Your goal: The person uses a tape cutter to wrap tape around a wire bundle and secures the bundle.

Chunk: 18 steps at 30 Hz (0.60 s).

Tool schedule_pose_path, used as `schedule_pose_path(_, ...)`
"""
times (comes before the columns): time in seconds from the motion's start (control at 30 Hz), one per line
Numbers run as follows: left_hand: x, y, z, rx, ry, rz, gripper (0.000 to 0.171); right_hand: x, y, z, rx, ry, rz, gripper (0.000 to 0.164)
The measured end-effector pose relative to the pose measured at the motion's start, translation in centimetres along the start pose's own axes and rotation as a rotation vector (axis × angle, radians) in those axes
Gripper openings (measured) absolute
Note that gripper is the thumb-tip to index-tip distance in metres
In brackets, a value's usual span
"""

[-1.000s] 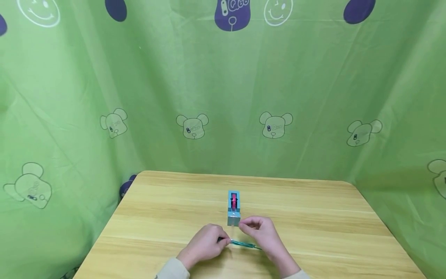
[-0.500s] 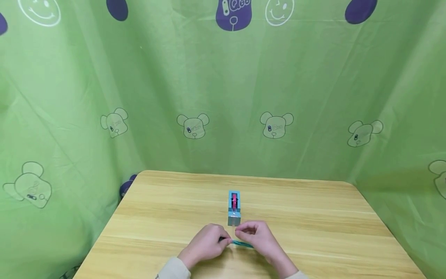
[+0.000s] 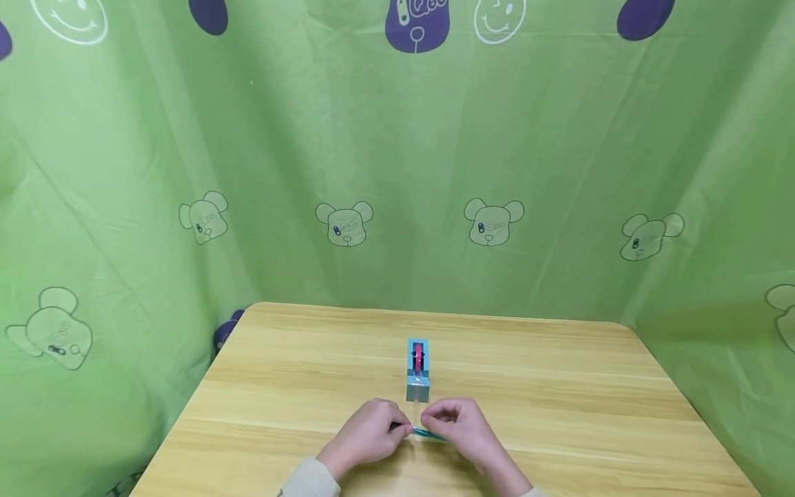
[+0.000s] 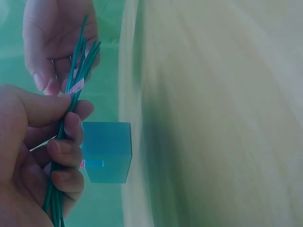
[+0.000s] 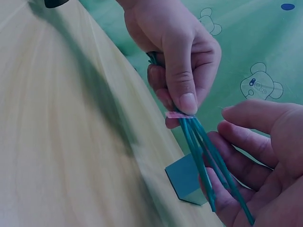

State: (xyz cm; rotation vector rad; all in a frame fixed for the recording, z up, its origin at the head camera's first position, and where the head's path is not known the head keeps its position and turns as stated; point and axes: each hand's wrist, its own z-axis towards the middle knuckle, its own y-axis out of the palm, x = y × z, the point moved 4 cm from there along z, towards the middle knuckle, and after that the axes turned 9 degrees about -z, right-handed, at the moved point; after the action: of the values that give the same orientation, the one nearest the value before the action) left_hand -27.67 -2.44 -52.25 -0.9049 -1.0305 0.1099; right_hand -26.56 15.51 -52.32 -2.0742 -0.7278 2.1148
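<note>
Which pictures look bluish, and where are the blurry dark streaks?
Head view: bright, with a warm yellowish table; left wrist view: bluish and hazy, a soft dark streak running down the tabletop; right wrist view: bluish and dimmer, a blurry slanting streak on the wood, though the green sticks look fairly sharp.

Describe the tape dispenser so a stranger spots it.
On the wood-grain table, look just beyond the left hand and right hand. The tape dispenser is the blue block with a pink reel, unlike the thin green strands the left hand holds.
</note>
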Motion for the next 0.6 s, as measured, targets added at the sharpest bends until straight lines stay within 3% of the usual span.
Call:
schedule_pose_path(0.37, -0.3, 0.3, 0.0, 0.002, -0.013, 0.006, 0.009, 0.5, 0.9, -0.3, -0.037, -0.079, -0.047, 0.018)
schedule_pose_path(0.6, -0.2, 0.4, -0.1, 0.002, -0.005, 0.012, 0.010, 1.0, 1.2, -0.4, -0.057, -0.063, -0.051, 0.014)
